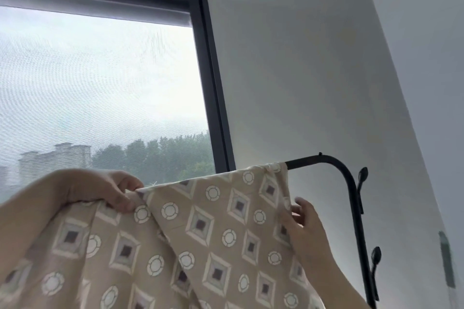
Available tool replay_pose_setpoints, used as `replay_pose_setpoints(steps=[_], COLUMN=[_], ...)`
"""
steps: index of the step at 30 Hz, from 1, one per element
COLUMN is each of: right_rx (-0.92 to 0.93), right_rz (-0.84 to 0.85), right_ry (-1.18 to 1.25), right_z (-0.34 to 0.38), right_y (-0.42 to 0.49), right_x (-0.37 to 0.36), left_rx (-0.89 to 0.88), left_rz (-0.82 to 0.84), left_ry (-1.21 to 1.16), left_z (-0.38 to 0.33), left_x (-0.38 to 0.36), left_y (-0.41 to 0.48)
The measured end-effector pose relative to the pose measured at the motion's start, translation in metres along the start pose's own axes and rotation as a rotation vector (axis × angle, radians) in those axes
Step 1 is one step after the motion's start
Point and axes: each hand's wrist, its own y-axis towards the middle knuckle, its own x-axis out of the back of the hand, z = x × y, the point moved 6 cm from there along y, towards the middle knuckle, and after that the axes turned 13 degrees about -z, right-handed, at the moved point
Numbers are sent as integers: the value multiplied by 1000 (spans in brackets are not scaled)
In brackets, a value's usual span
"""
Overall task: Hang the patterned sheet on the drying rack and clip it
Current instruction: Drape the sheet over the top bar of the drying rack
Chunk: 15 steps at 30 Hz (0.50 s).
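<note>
Two hands worked the patterned sheet (200, 233), which was already draped over the top bar of the drying rack (351, 198). At the left, the left hand (100, 190) pinched the sheet's upper edge between thumb and fingers, holding it up at bar height. At the right, the right hand (305, 218) lay on the sheet's side edge just below the bar's curved corner, fingers spread and loose; whether it gripped any cloth could not be told. The step in hand appeared to be spreading the sheet along the bar. Next would likely come pulling the left edge flat and fetching a clip. No clip was in view, and the bar under the cloth, the rack's foot and the sheet's lower part were hidden or cut off.
</note>
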Motion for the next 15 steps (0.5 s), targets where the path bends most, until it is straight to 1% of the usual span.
replay_pose_setpoints(steps=[3,7,8,10,11,12,13,15], right_rx=[27,13,-56,-295,-382,-410,-403,-384], right_rz=[77,-16,11,192,287,363,396,404], right_ry=[-38,13,95,306,337,319,285,261], right_z=[8,21,22,21,21,19,16,4], right_y=[6,18,21,18,12,7,2,-8], right_x=[-3,1,-1,-12,-15,-17,-15,-12], left_rx=[-7,-2,-4,-6,-3,2,6,15], left_rz=[47,49,56,64,66,68,69,79], left_ry=[-4,-11,-20,-26,-27,-33,-39,-48], left_z=[0,1,1,2,2,2,3,3], left_x=[-3,-2,-3,-2,-2,-2,-1,-1], left_y=[2,4,3,2,1,1,0,-1])
